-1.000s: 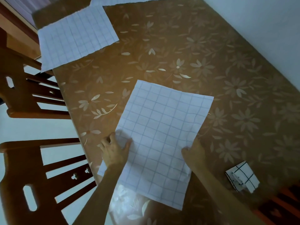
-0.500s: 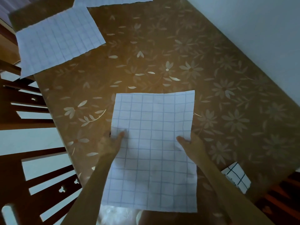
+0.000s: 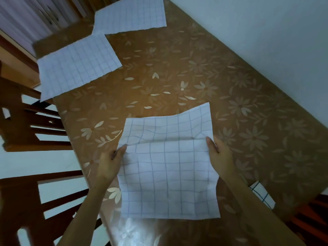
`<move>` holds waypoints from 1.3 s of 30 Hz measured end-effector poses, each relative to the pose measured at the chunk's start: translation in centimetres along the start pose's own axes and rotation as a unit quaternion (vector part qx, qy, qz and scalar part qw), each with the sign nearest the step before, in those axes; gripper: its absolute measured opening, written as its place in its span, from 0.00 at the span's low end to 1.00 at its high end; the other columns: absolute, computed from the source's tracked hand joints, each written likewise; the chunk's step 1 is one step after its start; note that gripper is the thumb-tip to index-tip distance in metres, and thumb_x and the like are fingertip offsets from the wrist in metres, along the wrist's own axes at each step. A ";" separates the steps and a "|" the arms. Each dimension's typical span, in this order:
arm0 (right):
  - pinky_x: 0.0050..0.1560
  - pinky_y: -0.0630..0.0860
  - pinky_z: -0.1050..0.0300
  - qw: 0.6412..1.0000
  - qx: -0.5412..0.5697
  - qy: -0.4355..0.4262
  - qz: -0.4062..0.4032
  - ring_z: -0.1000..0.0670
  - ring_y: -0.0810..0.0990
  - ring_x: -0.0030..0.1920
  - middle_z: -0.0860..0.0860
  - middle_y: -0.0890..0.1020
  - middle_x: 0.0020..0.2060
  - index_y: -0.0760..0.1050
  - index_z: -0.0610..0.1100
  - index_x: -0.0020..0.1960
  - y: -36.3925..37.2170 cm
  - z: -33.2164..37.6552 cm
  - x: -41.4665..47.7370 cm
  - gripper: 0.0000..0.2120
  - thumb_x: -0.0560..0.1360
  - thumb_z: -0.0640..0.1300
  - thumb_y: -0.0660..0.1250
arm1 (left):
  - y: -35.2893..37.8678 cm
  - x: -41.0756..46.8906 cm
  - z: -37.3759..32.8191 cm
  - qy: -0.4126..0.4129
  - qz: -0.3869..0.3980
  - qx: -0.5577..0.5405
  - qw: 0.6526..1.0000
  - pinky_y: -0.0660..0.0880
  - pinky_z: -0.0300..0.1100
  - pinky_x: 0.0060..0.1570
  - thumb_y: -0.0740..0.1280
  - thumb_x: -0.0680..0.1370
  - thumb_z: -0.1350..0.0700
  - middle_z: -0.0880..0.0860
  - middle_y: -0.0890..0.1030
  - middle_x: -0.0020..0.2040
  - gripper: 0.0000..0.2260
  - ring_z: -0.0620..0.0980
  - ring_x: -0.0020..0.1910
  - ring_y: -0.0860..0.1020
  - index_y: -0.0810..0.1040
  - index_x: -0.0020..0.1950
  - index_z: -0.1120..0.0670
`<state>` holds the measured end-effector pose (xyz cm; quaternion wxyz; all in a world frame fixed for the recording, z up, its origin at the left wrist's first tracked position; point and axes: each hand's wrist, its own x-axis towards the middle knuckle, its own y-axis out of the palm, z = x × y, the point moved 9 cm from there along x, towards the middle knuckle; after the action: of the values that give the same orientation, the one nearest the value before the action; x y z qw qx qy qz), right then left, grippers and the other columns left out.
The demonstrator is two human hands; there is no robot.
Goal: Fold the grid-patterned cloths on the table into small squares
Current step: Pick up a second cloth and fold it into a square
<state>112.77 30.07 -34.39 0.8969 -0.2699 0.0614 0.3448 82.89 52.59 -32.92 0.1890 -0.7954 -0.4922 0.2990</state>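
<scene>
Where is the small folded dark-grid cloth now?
Head view, lower right: the small folded white cloth with dark grid lines lies on the brown floral table, by its edge, beside the right forearm.

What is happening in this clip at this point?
A person is folding grid-patterned cloths on a flower-patterned table. The left hand and right hand pinch the near cloth at its side edges, along a crease across its middle; its far half buckles upward. A second cloth and a third cloth lie flat, unfolded, at the far left. A small folded square sits beside the right forearm.
</scene>
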 end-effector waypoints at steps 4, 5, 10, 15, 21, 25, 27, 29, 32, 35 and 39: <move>0.61 0.72 0.71 0.997 0.048 -0.063 0.011 0.70 0.77 0.55 0.64 0.80 0.53 0.75 0.51 0.64 -1.4 3.6 -2.1 0.12 0.84 0.45 0.58 | -1.7 -2.1 -1.0 -0.038 0.075 -0.180 0.980 0.80 0.51 0.54 0.70 0.78 0.51 0.50 0.87 0.52 0.08 0.51 0.52 0.85 0.85 0.54 0.51; 0.62 0.73 0.67 0.996 0.053 -0.076 0.018 0.67 0.78 0.57 0.62 0.80 0.55 0.75 0.50 0.65 -1.7 4.2 -2.6 0.13 0.84 0.45 0.58 | -1.6 -2.8 -1.4 -0.060 0.108 -0.252 0.960 0.79 0.53 0.57 0.71 0.76 0.48 0.53 0.86 0.56 0.13 0.53 0.56 0.84 0.85 0.57 0.53; 0.60 0.76 0.62 0.990 0.069 -0.109 0.057 0.60 0.80 0.60 0.63 0.83 0.57 0.77 0.51 0.65 -2.7 7.3 -6.3 0.13 0.83 0.44 0.60 | -2.9 -5.4 -3.0 -0.082 0.166 -0.273 0.944 0.80 0.44 0.52 0.81 0.50 0.31 0.52 0.87 0.52 0.41 0.51 0.53 0.85 0.84 0.55 0.55; 0.60 0.72 0.61 0.991 0.059 -0.118 -0.004 0.54 0.79 0.58 0.62 0.82 0.54 0.75 0.54 0.59 -6.2 9.4 -10.2 0.08 0.82 0.44 0.62 | -7.0 -7.7 -5.4 -0.012 0.130 -0.210 0.969 0.78 0.58 0.61 0.70 0.77 0.49 0.61 0.86 0.55 0.15 0.61 0.56 0.84 0.85 0.56 0.58; 0.53 0.79 0.39 0.975 0.109 -0.174 -0.085 0.33 0.81 0.51 0.35 0.83 0.48 0.81 0.39 0.54 -11.6 14.8 -18.0 0.09 0.79 0.43 0.67 | -15.7 -13.2 -9.6 0.140 0.136 -0.285 0.938 0.83 0.47 0.51 0.74 0.71 0.39 0.54 0.85 0.59 0.24 0.54 0.56 0.84 0.83 0.61 0.51; 0.44 0.81 0.59 0.975 0.113 -0.179 -0.064 0.55 0.85 0.44 0.50 0.87 0.42 0.83 0.47 0.51 -10.7 17.6 -23.8 0.07 0.75 0.48 0.70 | -18.7 -15.0 -8.1 0.136 0.176 -0.290 0.931 0.84 0.50 0.50 0.80 0.63 0.37 0.56 0.86 0.57 0.28 0.56 0.54 0.85 0.86 0.56 0.52; 0.34 0.74 0.74 0.978 0.090 -0.173 -0.072 0.65 0.83 0.39 0.59 0.85 0.38 0.81 0.53 0.47 -9.2 18.9 -25.8 0.03 0.75 0.50 0.70 | -19.4 -15.9 -8.8 0.171 0.144 -0.238 0.945 0.83 0.44 0.50 0.72 0.76 0.44 0.50 0.86 0.56 0.17 0.51 0.55 0.85 0.82 0.62 0.50; 0.30 0.70 0.77 0.980 0.066 -0.173 -0.079 0.63 0.80 0.39 0.62 0.81 0.36 0.77 0.56 0.44 -7.5 19.7 -27.3 0.02 0.76 0.51 0.70 | -20.0 -16.7 -9.5 0.208 0.118 -0.214 0.947 0.83 0.45 0.52 0.67 0.81 0.48 0.49 0.85 0.58 0.15 0.49 0.56 0.84 0.77 0.67 0.48; 0.34 0.70 0.73 0.979 0.047 -0.177 -0.085 0.61 0.79 0.43 0.60 0.82 0.42 0.80 0.49 0.51 -5.6 19.8 -28.8 0.09 0.76 0.53 0.70 | -21.7 -17.7 -10.0 0.259 0.088 -0.192 0.943 0.81 0.47 0.56 0.67 0.79 0.43 0.47 0.85 0.58 0.17 0.47 0.58 0.83 0.78 0.66 0.46; 0.37 0.73 0.66 0.969 0.093 -0.194 -0.121 0.58 0.83 0.40 0.61 0.85 0.34 0.83 0.48 0.45 -5.6 20.9 -29.8 0.08 0.74 0.52 0.73 | -24.5 -19.4 -11.4 0.308 0.054 -0.163 0.936 0.79 0.36 0.53 0.66 0.81 0.50 0.38 0.85 0.52 0.09 0.38 0.54 0.82 0.82 0.56 0.38; 0.40 0.80 0.56 0.946 0.132 -0.255 -0.151 0.55 0.85 0.41 0.51 0.87 0.37 0.83 0.46 0.42 -6.4 25.2 -30.6 0.08 0.75 0.50 0.73 | -29.2 -21.3 -13.5 0.385 -0.012 -0.103 0.917 0.78 0.33 0.51 0.64 0.82 0.55 0.43 0.84 0.52 0.13 0.39 0.51 0.82 0.82 0.51 0.37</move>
<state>91.96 21.49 -1.14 0.9517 -0.0582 -0.1664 0.2513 65.08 46.37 0.80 0.2848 -0.8581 -0.4187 -0.0851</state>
